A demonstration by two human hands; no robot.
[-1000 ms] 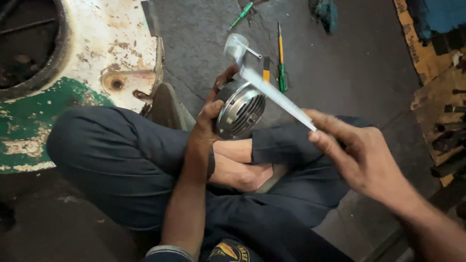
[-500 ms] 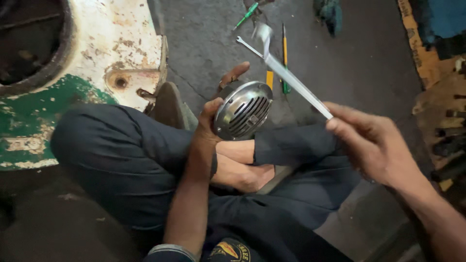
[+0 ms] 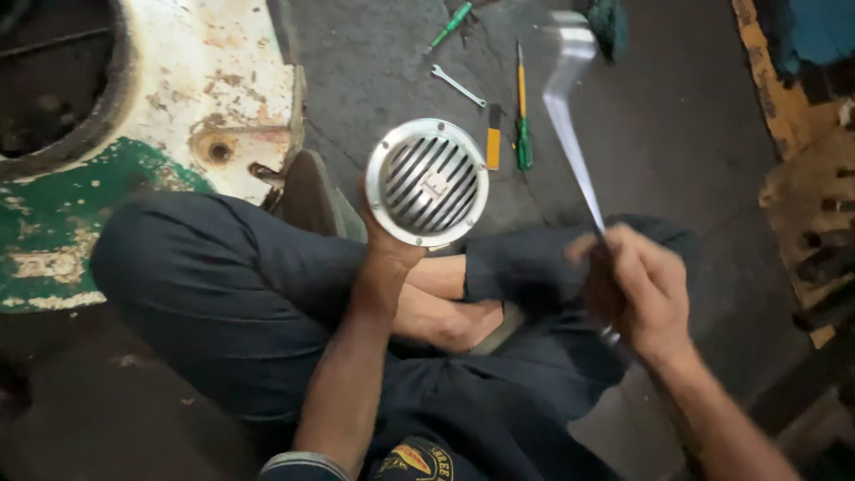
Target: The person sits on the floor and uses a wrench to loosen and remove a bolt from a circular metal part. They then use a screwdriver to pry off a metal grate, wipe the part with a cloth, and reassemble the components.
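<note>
My left hand (image 3: 385,239) holds up a round chrome horn (image 3: 427,182) with a slatted grille that faces the camera, above my crossed legs in dark trousers. My right hand (image 3: 639,287) grips the handle end of a long silver spanner (image 3: 570,134). The spanner is blurred with motion and points up and away, its head to the right of the horn and clear of it.
On the grey floor beyond the horn lie a small spanner (image 3: 458,85), a yellow-handled tool (image 3: 493,136), a green and yellow screwdriver (image 3: 523,111) and a green screwdriver (image 3: 451,24). A rusty white and green metal body (image 3: 160,98) stands at the left. Yellow clutter (image 3: 802,160) lines the right edge.
My left hand has turned the horn so its grille faces the camera. My right hand has swung the spanner off the horn, up and to the right.
</note>
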